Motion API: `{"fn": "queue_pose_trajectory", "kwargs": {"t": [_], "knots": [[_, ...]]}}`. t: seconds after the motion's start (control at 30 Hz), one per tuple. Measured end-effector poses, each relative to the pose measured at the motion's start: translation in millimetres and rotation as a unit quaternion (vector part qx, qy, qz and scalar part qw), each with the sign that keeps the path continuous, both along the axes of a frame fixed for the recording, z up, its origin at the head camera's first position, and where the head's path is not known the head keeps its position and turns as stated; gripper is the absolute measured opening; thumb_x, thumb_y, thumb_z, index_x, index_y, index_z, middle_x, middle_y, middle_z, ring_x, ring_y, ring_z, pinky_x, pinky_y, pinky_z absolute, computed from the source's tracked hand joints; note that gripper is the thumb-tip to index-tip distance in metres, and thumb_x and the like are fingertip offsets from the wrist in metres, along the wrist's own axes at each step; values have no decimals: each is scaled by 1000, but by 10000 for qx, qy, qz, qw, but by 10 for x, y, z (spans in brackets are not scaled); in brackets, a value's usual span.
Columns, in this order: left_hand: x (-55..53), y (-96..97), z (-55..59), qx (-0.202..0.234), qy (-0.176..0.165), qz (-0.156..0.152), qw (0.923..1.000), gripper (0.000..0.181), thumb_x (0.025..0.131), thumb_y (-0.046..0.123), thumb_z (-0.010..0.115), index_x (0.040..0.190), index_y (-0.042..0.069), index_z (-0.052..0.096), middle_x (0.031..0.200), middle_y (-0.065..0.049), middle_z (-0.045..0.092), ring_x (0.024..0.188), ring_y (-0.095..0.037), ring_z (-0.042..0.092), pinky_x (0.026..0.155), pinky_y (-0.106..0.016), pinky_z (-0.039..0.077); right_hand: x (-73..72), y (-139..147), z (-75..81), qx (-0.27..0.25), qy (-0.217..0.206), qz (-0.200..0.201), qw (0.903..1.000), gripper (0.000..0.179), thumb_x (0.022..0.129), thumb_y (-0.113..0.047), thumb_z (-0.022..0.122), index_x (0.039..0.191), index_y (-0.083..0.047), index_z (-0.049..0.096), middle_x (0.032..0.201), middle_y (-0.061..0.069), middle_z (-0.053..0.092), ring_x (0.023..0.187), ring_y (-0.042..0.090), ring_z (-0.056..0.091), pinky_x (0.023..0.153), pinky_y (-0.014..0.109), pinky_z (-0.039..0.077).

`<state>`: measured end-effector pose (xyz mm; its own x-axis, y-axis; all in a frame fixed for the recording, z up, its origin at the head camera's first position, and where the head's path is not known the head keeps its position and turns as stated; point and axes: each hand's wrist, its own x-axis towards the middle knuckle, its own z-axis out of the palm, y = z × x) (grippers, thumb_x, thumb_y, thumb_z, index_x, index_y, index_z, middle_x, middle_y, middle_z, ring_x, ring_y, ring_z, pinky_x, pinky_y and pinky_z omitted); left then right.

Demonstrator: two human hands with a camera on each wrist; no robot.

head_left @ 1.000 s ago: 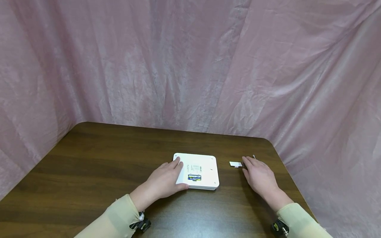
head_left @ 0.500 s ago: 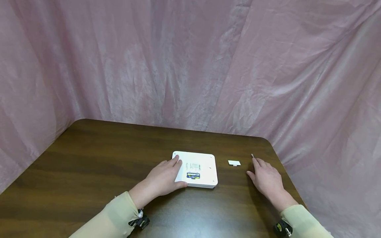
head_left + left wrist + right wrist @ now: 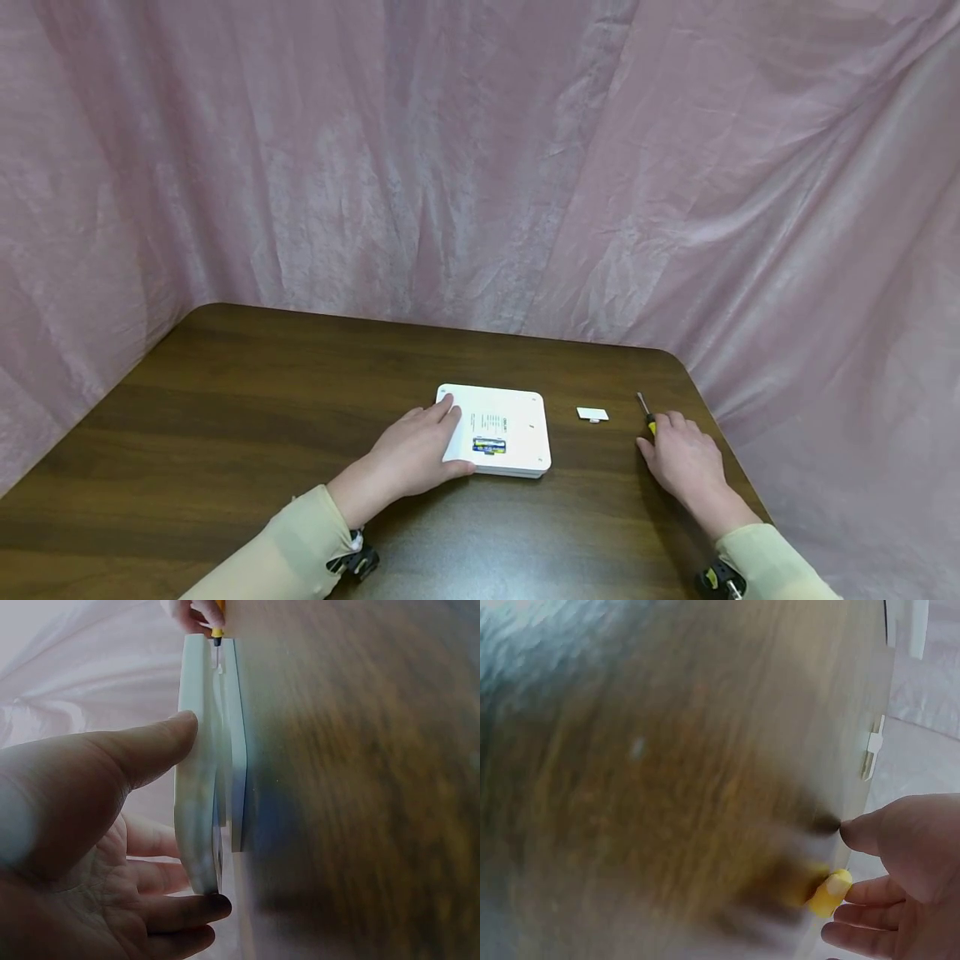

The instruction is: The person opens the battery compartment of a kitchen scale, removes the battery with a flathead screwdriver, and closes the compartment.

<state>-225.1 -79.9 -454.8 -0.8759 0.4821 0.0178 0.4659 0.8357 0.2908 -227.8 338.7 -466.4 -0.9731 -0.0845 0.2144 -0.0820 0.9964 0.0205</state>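
A flat white device (image 3: 517,421) lies back side up, with printed text and an uncovered battery slot holding blue-and-yellow batteries (image 3: 489,447). My left hand (image 3: 412,454) holds its left part, the thumb on the near edge and fingers spread over to the far-left corner. In the left wrist view, the thumb presses the device's side (image 3: 196,765). My right hand (image 3: 686,458) rests over a screwdriver (image 3: 651,423) with a yellow handle, its metal tip pointing away from me. In the right wrist view, fingertips touch the yellow handle (image 3: 829,892) while the thumb stands apart from it.
A small white battery cover (image 3: 592,413) with a tab lies on the brown wooden table (image 3: 300,375), between the device and the screwdriver. Pink curtains (image 3: 450,167) hang behind the table. The table's right edge runs close beside my right hand.
My right hand has drawn away from the cover, to the right and nearer me, showing the screwdriver's shaft and part of its yellow handle. My left hand stays on the device.
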Motion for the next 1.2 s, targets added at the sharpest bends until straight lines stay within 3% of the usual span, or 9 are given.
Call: {"fn": "queue_pose_trajectory", "kwargs": {"t": [0.43,0.93,1.2], "knots": [[-16,-1,-11,-29,53,40,10000,93,97,58,81,159,-5,53,170,-26,43,153,-40,49,125,-53,41,28,140,6,-89,-160,-278,9994,36,99,-24,81,97,8,63,91,20,60,79,44,63,65,60,56],[-26,16,2,-24,77,10,10000,91,98,56,81,159,-6,53,169,-27,43,153,-39,49,124,-53,41,-25,286,16,-432,-370,-398,9976,23,100,-17,75,95,4,66,88,16,63,75,39,65,66,61,57],[-20,9,-5,-31,92,13,10000,92,98,58,81,159,-5,54,169,-26,44,152,-40,50,124,-53,41,-32,292,70,-1194,-260,-619,9906,26,107,-18,65,112,7,65,93,20,73,78,41,70,67,63,56]]}}
